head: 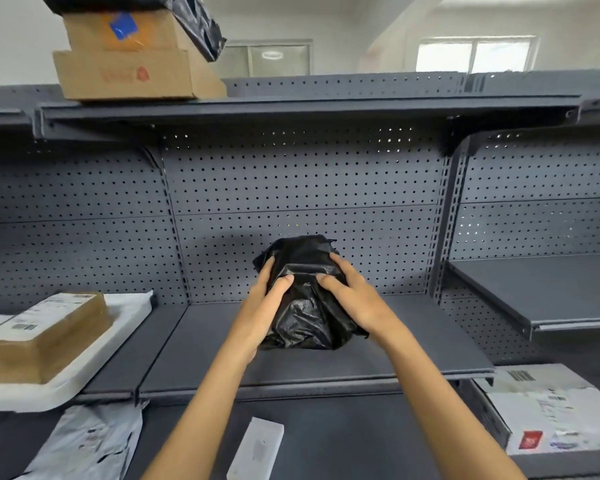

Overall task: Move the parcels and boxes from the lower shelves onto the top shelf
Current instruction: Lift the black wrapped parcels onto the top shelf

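A black plastic-wrapped parcel [303,308] sits on the middle shelf [413,355], upright against the pegboard back. My left hand [262,301] grips its left side and my right hand [352,296] grips its right side, thumbs across the front. The top shelf [326,107] carries two stacked cardboard boxes [132,72] at its left end, with a black bag [194,22] lying on top of them.
On the left middle shelf a brown taped box [42,337] lies on a white padded parcel [118,327]. Lower down lie a grey poly mailer [90,441], a small white box [257,448] and a white labelled box [541,407]. A bare shelf [548,292] is at right.
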`<action>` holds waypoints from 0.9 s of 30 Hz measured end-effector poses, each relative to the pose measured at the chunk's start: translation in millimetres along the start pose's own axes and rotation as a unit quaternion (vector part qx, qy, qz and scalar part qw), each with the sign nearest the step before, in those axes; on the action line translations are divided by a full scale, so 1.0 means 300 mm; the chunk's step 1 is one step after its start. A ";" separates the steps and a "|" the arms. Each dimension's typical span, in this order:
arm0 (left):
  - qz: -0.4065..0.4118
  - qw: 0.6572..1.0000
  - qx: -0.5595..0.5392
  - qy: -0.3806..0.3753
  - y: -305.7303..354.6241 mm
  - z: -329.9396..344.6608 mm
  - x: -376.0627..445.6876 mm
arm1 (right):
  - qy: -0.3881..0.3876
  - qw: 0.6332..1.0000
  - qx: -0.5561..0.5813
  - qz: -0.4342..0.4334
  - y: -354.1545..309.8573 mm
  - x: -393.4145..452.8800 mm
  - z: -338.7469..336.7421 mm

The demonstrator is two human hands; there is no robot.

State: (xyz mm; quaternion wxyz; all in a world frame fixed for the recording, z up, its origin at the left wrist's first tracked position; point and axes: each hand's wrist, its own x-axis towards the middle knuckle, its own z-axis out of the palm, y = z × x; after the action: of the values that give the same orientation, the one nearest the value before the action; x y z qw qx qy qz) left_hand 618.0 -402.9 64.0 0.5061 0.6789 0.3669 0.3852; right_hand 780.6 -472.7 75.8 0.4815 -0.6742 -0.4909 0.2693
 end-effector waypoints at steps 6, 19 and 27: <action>0.070 0.995 0.075 -0.007 0.271 -0.059 -0.104 | 0.061 0.993 -0.074 -0.062 -0.243 -0.153 -0.086; 0.241 0.966 0.098 -0.006 0.633 -0.217 -0.434 | 0.137 0.960 -0.095 -0.223 -0.614 -0.568 -0.222; 0.382 0.920 0.053 0.064 0.858 -0.254 -0.364 | 0.201 0.924 -0.060 -0.319 -0.830 -0.505 -0.278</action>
State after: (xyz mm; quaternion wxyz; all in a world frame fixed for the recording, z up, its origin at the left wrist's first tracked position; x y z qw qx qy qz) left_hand 530.3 -525.3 311.7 0.2589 0.7673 0.1312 0.5718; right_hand 693.5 -630.9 319.5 0.5894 -0.5493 -0.5883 -0.0697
